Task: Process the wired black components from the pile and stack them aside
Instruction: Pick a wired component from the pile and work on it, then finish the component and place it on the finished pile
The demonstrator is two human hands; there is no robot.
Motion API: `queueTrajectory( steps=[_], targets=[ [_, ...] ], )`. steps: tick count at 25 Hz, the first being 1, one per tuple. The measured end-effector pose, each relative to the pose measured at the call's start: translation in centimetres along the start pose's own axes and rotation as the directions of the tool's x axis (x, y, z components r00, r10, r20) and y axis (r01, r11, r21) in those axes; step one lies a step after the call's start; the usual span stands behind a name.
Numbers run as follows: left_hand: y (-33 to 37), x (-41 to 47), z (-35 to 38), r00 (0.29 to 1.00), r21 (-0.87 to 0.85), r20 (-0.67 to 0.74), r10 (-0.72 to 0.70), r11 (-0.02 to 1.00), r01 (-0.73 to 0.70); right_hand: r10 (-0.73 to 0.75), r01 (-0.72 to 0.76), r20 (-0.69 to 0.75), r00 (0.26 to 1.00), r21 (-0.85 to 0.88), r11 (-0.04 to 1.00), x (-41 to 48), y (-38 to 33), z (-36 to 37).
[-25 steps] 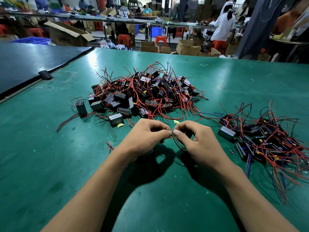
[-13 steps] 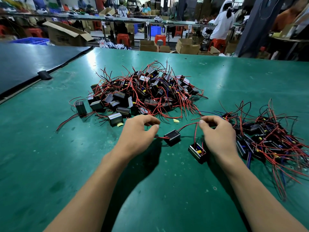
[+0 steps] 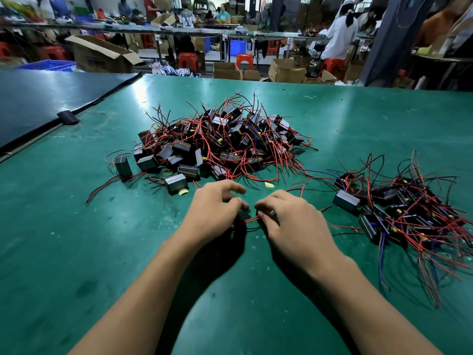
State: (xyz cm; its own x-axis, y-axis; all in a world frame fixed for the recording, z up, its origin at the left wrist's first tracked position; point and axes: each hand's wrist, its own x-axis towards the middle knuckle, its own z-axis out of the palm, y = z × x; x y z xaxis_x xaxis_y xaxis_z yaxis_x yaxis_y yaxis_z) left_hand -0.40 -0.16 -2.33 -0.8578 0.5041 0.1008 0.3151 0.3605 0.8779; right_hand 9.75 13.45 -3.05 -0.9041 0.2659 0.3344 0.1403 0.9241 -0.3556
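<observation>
Left grip (image 3: 215, 213) and right grip (image 3: 289, 221) sit close together at the near centre of the desk (image 3: 76, 252). The fingers of both are curled and pinch a short run of red wires (image 3: 252, 219) spanning the small gap between them. The component bodies on those wires are hidden under the hands. The unprocessed pile (image 3: 217, 147) lies just beyond the hands, and the processed stack (image 3: 399, 208) lies to the right, apart from the pile. Judgement: each component is a small, rigid, light block that tolerates a firm hold on its flat sides. The thin leads are limp, tangle readily and may drag neighbours along when lifted, so hold the body rather than the lead ends. No brand, label or writing on the components is legible. Print on a background cardboard box (image 3: 102, 57) is too blurred to read.
</observation>
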Motion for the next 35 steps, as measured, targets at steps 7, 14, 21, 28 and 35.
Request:
queueTrajectory(
  steps=[7,14,21,28,35],
  targets=[
    [-0.6,0.1,-0.5,0.992,-0.007,-0.125,-0.012,1.0,0.011,0.045,-0.043,0.042,0.998,-0.034,0.998,0.3,0.7,-0.2],
    [-0.7,0.0,-0.4,0.991,-0.013,-0.131,-0.014,1.0,0.013,0.002,0.002,0.038,0.999,-0.092,0.996,0.3,0.7,0.2],
    [-0.9,-0.1,-0.5,0.991,-0.017,-0.128,-0.04,0.999,0.038,0.38,-0.401,-0.142,0.914,-0.177,0.899,1.2,5.5,-1.6],
    [-1.5,0.2,-0.6,0.964,-0.003,-0.266,-0.026,1.0,0.026,0.233,-0.255,-0.259,0.937,-0.052,0.966,0.8,3.5,-1.5],
    [-2.4,1.0,-1.5,0.839,0.048,-0.544,0.007,0.999,0.024,0.039,-0.043,-0.022,0.999,-0.245,0.969,0.8,0.8,1.3]
  ],
)
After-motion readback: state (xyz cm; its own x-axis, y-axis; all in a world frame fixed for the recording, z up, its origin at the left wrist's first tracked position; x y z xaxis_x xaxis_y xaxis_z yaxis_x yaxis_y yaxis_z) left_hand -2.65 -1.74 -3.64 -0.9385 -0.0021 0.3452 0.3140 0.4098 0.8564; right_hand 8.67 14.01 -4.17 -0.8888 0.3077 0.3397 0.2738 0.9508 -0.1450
